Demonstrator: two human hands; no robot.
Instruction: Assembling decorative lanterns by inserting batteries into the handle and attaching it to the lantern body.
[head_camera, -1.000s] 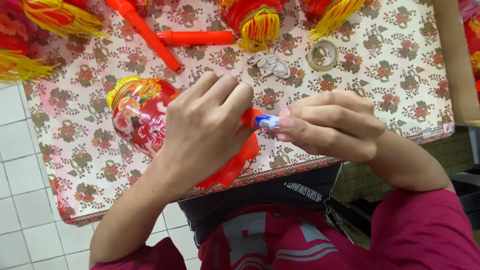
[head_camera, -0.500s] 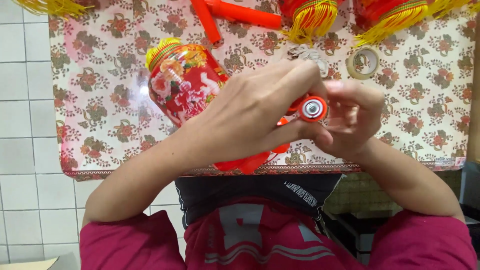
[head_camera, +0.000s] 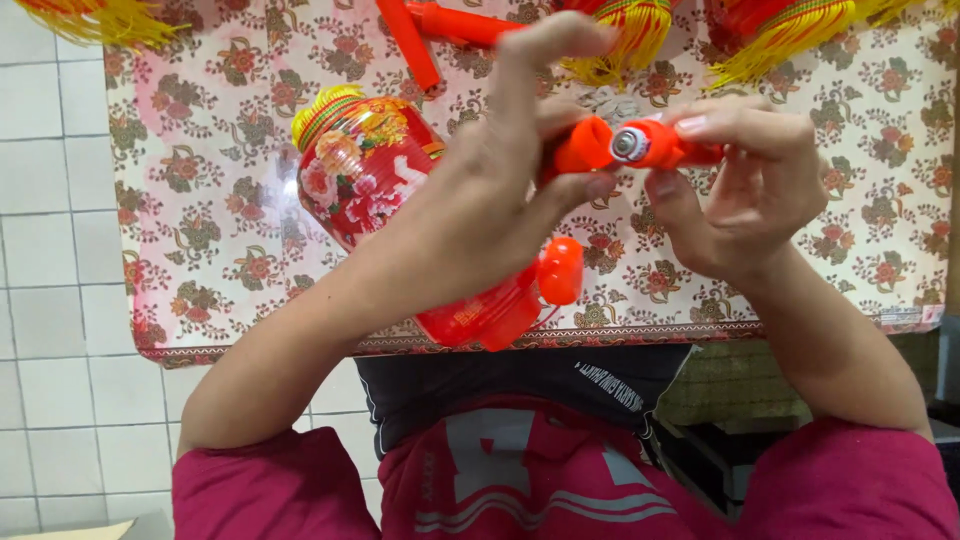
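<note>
Two bare hands met just above the middle of the frame, over a table covered in a flowered cloth (head_camera: 200, 230). The left hand (head_camera: 500, 170) came in from the lower left, its fingers curled around one end of a small orange tube (head_camera: 585, 145), with the forefinger lifted and pointing up toward the top edge. The right hand (head_camera: 745, 190) sat to the right of centre, thumb and fingertips pinched on the other orange piece (head_camera: 665, 145), whose round silver and grey end (head_camera: 630, 143) faced the camera between the two hands. Both hands were closed on these parts; neither was spread open. Whether the two orange pieces were already joined or only pressed together could not be told.

Beneath the left wrist, left of centre, lay a red lantern (head_camera: 375, 180) printed with flowers, with a yellow rim at its upper left end, lying tilted on the cloth. Its red lower end (head_camera: 475, 315) reached the near table edge, and an orange cap (head_camera: 560, 270) hung just beside it, below the hands. Along the top of the frame lay loose orange sticks (head_camera: 450, 20) and several yellow tassels (head_camera: 625, 45), well apart from the hands. White floor tiles (head_camera: 50, 300) filled the left side, and pink sleeves (head_camera: 850, 490) showed at the bottom.
</note>
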